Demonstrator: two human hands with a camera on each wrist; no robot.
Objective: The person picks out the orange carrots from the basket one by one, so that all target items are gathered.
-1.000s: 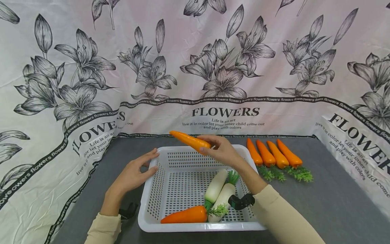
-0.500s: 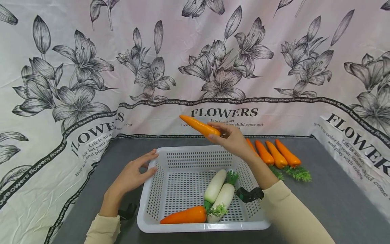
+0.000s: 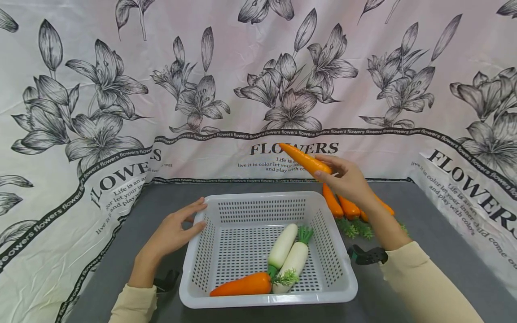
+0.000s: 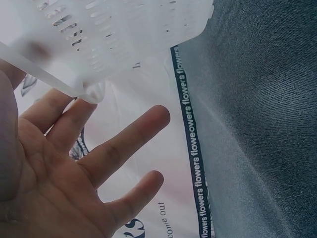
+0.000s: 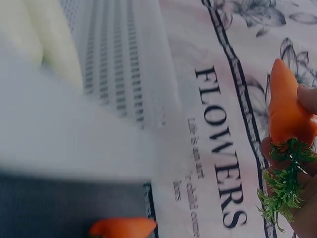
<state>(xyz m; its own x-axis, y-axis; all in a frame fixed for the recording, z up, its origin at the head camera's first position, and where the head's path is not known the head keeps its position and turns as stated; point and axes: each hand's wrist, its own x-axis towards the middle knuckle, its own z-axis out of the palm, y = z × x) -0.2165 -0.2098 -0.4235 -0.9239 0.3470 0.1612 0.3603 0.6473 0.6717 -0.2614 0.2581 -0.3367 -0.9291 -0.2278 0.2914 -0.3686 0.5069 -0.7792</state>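
My right hand [image 3: 345,179] grips an orange carrot [image 3: 303,158] by its thick end, above the back right of the basket, with the tip pointing left. The right wrist view shows leafy greens [image 5: 287,183] hanging from that carrot. My left hand [image 3: 173,231] touches the left rim of the white perforated basket [image 3: 268,299]. In the left wrist view its fingers [image 4: 126,141] are spread and straight, some at the basket's edge. Inside the basket lie another carrot [image 3: 242,285] and two white radishes, one [image 3: 284,242] beside the other [image 3: 294,264].
Several more carrots [image 3: 332,204] with green tops lie in a row on the dark grey table [image 3: 428,269], right of the basket, partly hidden behind my right hand and forearm. A flower-printed cloth [image 3: 226,157] stands behind and along both sides.
My right hand has lifted the carrot up from over the basket and carried it to the right, toward the row of carrots. The left hand stays at the basket's rim.
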